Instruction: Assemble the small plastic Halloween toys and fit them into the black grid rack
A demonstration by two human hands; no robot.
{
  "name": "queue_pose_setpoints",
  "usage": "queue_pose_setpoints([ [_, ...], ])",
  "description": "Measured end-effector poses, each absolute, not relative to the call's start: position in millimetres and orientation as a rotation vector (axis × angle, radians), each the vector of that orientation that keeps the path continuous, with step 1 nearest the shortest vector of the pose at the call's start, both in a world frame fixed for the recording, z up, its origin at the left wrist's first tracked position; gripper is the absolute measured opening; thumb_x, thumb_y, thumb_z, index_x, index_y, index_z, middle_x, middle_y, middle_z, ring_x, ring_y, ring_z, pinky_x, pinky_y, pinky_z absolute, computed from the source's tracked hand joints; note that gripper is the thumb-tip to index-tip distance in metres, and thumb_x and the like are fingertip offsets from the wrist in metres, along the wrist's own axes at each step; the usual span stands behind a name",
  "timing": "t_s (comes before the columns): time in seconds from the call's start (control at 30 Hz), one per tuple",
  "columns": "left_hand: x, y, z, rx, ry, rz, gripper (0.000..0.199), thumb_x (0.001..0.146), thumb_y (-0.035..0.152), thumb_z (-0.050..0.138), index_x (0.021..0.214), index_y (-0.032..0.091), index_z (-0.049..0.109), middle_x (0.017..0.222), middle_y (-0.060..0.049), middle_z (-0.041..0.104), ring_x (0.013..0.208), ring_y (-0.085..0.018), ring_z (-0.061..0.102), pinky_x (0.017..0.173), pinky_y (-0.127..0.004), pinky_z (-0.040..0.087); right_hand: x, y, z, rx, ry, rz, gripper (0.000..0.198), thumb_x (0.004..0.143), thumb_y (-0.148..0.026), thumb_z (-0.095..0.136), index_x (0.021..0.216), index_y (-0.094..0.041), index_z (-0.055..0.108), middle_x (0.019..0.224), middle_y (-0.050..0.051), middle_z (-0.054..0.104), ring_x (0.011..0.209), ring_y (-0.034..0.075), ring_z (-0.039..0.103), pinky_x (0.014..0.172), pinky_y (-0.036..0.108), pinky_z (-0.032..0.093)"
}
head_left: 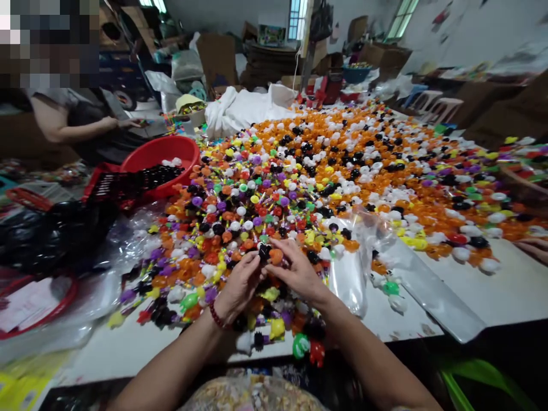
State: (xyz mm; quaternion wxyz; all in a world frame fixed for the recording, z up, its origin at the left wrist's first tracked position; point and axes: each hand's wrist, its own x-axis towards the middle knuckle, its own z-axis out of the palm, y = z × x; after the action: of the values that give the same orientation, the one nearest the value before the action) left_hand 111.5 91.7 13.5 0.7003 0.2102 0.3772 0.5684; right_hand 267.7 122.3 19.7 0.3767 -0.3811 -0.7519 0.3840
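Observation:
Both hands are close together over the near side of a big heap of small colourful plastic toys [231, 225]. Between thumb and fingers, my left hand [235, 288] pinches a small black plastic toy [264, 252]; a dark red bead bracelet circles that wrist. My right hand [299, 274] has its fingers closed around a small orange plastic toy [276, 257], right beside the black one. Whether the two pieces are joined is hidden by the fingers. Beneath the hands lie more toys, among them a yellow one [277, 329] and a green one [301, 345].
Clear plastic bags [349, 279] lie right of my hands on the white table [509, 285]. Left stand a red basin [190, 151], a red basket [96, 182] and black plastic bags [43, 240]. A person's forearm [81, 130] shows far left, another person's hand [535, 248] at the right edge.

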Motion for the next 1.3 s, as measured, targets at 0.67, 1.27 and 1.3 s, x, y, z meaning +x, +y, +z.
queue_pose_setpoints([
  [0.67,88.2,55.6,14.1,0.778,0.906,0.988,0.051,0.073,0.062,0.072,0.094,0.020,0.055,0.069,0.005,0.050,0.057,-0.007,0.043,0.052,-0.020,0.033,288.3,93.2,40.8,-0.860,-2.209,0.845,0.029,0.096,-0.027,0.053,0.120,-0.023,0.069,0.100,0.007,0.071,0.092,0.018,0.067,0.083,0.031,0.055],
  [1.27,90.1,32.6,17.3,1.183,1.096,0.827,0.048,0.084,0.068,0.052,0.093,0.021,0.045,0.063,0.008,0.042,0.056,-0.009,0.036,0.052,-0.022,0.028,265.8,59.2,35.3,-1.025,-2.101,1.015,0.015,0.092,-0.021,0.053,0.087,-0.019,0.067,0.080,0.003,0.070,0.072,0.015,0.063,0.069,0.025,0.049],
  [1.3,89.9,31.5,16.2,1.136,1.071,0.827,0.051,0.082,0.070,0.053,0.093,0.021,0.044,0.063,0.008,0.041,0.055,-0.009,0.035,0.051,-0.022,0.028,262.4,57.5,33.8,-1.029,-2.090,1.023,0.015,0.093,-0.021,0.053,0.088,-0.019,0.067,0.081,0.003,0.071,0.074,0.015,0.064,0.071,0.026,0.049],
])
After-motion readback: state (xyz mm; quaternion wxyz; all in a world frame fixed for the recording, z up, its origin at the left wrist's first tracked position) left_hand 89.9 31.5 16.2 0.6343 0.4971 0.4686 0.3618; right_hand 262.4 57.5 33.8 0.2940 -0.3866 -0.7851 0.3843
